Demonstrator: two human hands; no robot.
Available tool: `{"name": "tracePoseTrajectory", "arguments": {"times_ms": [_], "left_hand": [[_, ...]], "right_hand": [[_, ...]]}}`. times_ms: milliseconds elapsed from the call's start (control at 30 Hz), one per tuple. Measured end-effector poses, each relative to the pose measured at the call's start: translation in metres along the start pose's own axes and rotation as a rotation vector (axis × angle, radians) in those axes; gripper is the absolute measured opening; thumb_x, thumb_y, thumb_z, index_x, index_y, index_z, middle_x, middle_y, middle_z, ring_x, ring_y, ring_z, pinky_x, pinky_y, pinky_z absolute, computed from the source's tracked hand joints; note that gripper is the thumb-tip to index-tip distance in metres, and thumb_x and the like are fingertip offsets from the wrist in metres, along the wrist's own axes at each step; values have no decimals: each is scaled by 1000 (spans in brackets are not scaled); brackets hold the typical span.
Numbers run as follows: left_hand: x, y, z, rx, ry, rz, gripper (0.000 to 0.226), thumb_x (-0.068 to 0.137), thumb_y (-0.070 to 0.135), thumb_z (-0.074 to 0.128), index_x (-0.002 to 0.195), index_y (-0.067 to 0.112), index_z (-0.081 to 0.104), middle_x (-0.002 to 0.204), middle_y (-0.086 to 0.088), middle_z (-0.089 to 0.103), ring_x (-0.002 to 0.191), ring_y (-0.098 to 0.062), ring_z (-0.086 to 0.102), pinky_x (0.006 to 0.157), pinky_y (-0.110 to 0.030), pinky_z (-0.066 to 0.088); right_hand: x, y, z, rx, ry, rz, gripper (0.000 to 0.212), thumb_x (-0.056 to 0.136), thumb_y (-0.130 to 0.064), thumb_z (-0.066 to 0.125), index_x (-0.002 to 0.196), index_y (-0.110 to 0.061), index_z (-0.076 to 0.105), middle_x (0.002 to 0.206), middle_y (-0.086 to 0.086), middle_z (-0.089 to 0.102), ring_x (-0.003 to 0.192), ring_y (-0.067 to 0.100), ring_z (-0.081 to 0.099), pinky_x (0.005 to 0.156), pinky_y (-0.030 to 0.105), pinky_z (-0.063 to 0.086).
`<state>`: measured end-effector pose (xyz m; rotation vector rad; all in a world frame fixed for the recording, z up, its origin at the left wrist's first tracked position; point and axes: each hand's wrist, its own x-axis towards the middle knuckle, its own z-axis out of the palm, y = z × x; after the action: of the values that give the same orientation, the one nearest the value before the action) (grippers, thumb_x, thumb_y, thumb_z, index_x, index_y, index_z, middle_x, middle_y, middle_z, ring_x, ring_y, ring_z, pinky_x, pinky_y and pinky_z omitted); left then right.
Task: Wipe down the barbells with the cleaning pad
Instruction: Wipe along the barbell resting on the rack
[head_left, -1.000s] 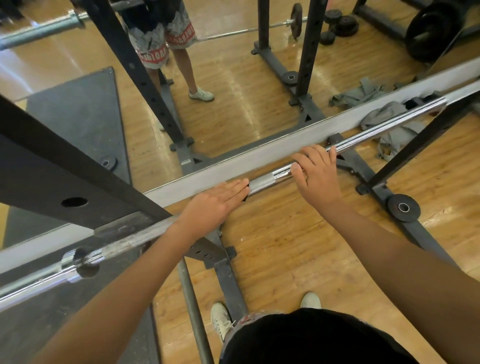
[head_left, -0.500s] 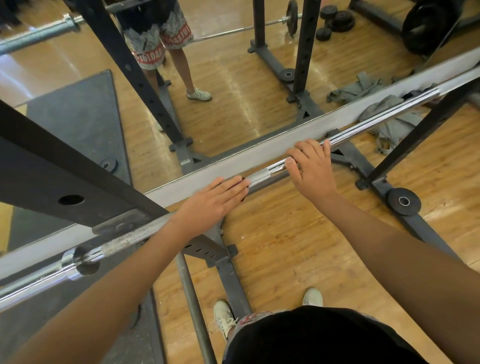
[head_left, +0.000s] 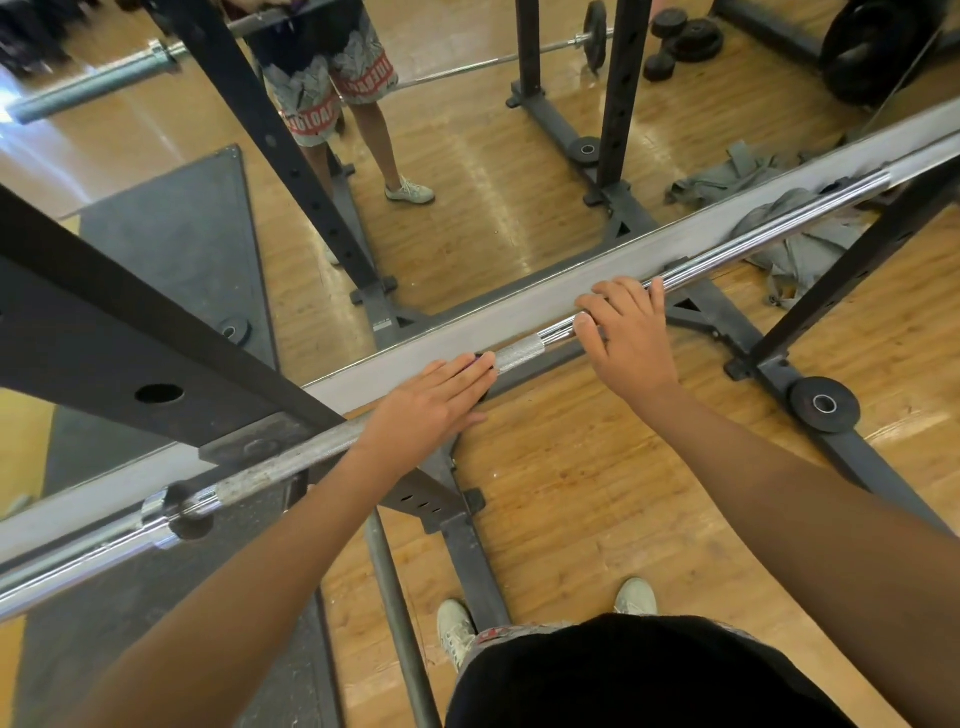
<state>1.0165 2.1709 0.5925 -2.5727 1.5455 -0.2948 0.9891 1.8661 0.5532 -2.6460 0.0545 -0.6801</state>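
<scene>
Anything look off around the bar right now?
A grey cloth lies crumpled on the floor under the barbell, far right. Left of the left hand the bar looks dull and speckled, shiny elsewhere.

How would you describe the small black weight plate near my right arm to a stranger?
Start at the barbell racked before the mirror. Below its right half, a small black weight plate lies flat on the rack's floor rail. Unlike the other plates, it is not a mirror reflection.

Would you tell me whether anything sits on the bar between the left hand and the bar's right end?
Yes: the right hand holds the barbell just past the knurled patch ahead of the left hand. Beyond it the shaft looks bare.
</scene>
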Motion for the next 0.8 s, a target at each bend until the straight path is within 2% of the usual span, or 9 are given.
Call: {"name": "tracePoseTrajectory", "arguments": {"times_ms": [133, 300, 367, 434, 534, 600, 667, 734, 800], "left_hand": [[-20, 1, -6, -109, -120, -59, 59, 105, 39, 49, 154, 8, 40, 164, -9, 34, 150, -31, 35, 118, -51, 37], [-27, -11, -22, -128, -366, 24, 92, 92, 7, 47, 160, 16, -14, 168, -4, -21, 156, -26, -18, 124, -40, -4], [-24, -18, -29, -47, -422, 96, 101, 90, -8, 48, 159, 20, -21, 166, -5, -29, 154, -25, -25, 123, -36, -5], [-23, -24, -30, -87, -434, 98, 109, 88, -17, 49, 161, 31, -16, 167, 0, -29, 152, -18, -25, 121, -29, 6], [-26, -22, -17, -148, -302, -5, 113, 87, -15, 63, 162, 36, -4, 169, 7, -13, 155, -12, -6, 120, -29, 25], [-26, -7, -5, -185, -180, -160, 113, 81, -10, 76, 162, 29, 8, 170, 2, 11, 154, -20, 22, 112, -39, 47], [-23, 17, 3, -200, -85, -318, 112, 76, -9, 82, 160, 23, 15, 165, -9, 31, 148, -29, 37, 108, -43, 51], [-16, 39, 4, -187, -56, -459, 117, 76, -8, 82, 161, 26, 7, 164, -14, 32, 147, -33, 38, 109, -47, 49], [-10, 53, -3, -206, -30, -603, 119, 83, -2, 78, 160, 36, -5, 163, -18, 32, 140, -37, 46, 93, -49, 57]], "right_hand": [[1, -1, 3, -6, 42, 0, 25, 102, -25, 45, 107, -16, 68, 115, 1, 62, 121, 24, 50, 117, 55, 19], [0, -2, 4, -1, 49, 4, 23, 100, -23, 48, 107, -15, 68, 115, 1, 63, 123, 26, 51, 117, 60, 19], [1, -2, 3, -3, 34, 4, 23, 101, -23, 47, 106, -16, 68, 115, 0, 62, 123, 26, 50, 116, 61, 19], [1, -1, 3, -6, 33, -4, 23, 101, -24, 46, 106, -17, 67, 114, 0, 62, 121, 26, 51, 114, 62, 22], [2, -2, 2, 2, 47, -13, 22, 101, -24, 46, 104, -16, 67, 113, 0, 62, 119, 26, 52, 113, 61, 24], [1, -1, 2, 1, 64, -25, 23, 101, -25, 47, 103, -15, 67, 112, 1, 63, 118, 27, 53, 113, 58, 25], [2, 1, 2, -2, 68, -37, 25, 101, -26, 46, 104, -15, 68, 112, 2, 63, 118, 27, 53, 112, 57, 24], [3, 2, 3, -12, 59, -41, 28, 102, -29, 44, 104, -15, 68, 112, 2, 63, 118, 28, 53, 112, 56, 24], [3, 4, 4, -21, 53, -41, 29, 103, -31, 43, 103, -16, 68, 112, 2, 63, 117, 28, 53, 115, 54, 19]]}}
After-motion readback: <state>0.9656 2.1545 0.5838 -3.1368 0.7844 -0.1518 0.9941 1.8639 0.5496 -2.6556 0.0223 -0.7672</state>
